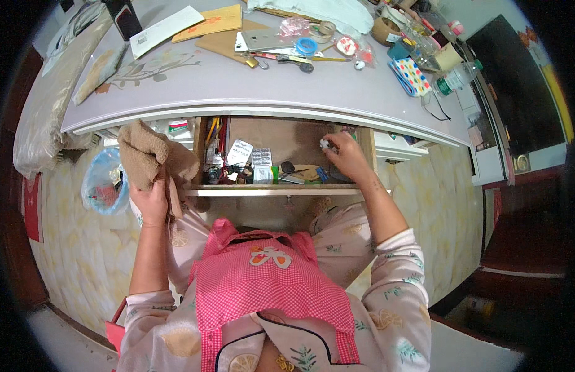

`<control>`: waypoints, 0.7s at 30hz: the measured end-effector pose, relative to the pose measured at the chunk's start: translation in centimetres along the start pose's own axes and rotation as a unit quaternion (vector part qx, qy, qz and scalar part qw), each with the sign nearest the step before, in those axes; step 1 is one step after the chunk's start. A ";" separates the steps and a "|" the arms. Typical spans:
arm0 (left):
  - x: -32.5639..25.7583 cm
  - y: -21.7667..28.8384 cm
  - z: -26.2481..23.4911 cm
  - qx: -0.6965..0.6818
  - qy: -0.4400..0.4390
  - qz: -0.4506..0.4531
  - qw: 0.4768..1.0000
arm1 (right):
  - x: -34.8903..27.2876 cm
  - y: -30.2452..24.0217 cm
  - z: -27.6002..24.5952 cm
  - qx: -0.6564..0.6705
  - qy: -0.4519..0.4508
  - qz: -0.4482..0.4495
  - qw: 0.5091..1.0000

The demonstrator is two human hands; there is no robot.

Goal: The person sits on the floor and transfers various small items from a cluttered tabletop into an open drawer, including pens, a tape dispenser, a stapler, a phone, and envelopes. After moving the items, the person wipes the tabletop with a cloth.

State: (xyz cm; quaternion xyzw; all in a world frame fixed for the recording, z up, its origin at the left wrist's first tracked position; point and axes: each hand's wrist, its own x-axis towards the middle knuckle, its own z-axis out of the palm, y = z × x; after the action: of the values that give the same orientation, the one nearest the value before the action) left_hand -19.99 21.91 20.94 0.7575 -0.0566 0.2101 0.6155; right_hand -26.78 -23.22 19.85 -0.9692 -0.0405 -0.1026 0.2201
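My left hand [150,201] grips a brown fluffy cloth [142,149], which bunches up above the fingers and hangs down beside the wrist, left of the pulled-out drawer [272,133]. Over the drawer's right end, my right hand [349,158] pinches a small white object [325,143] between its fingertips; its kind is too small to make out. Along the drawer's near side lie blister packs of pills [261,156], a white card-like packet [240,152], a small white-and-green box [265,175] and several small tools. Pens and pencils [214,137] are at the drawer's left side.
On the desk [238,93] above are a phone [269,39], a blue tape roll [306,46], envelopes [207,23], a polka-dot cloth [412,77] and a plastic bottle [458,78]. A lined waste bin [105,186] stands at the left. My knees are under the drawer front.
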 end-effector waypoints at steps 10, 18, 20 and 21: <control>0.2 0.6 0.0 0.018 -0.020 -0.007 1.000 | 1.3 7.0 4.1 -0.205 -0.062 0.137 0.967; 0.2 0.6 0.0 0.050 -0.016 0.017 0.998 | 2.3 5.5 3.9 -0.247 -0.181 0.194 0.932; 0.2 0.5 0.0 0.054 -0.024 0.014 0.998 | 2.4 5.4 3.6 -0.246 -0.196 0.196 0.929; 0.2 0.4 -0.1 0.056 -0.028 0.013 0.998 | 2.5 5.2 3.4 -0.245 -0.203 0.196 0.928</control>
State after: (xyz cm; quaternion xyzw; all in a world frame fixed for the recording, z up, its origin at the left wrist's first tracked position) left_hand -19.92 21.90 21.43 0.7957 -0.0713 0.1995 0.5675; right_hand -23.10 -26.35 15.20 -0.9817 0.1333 0.1344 -0.0215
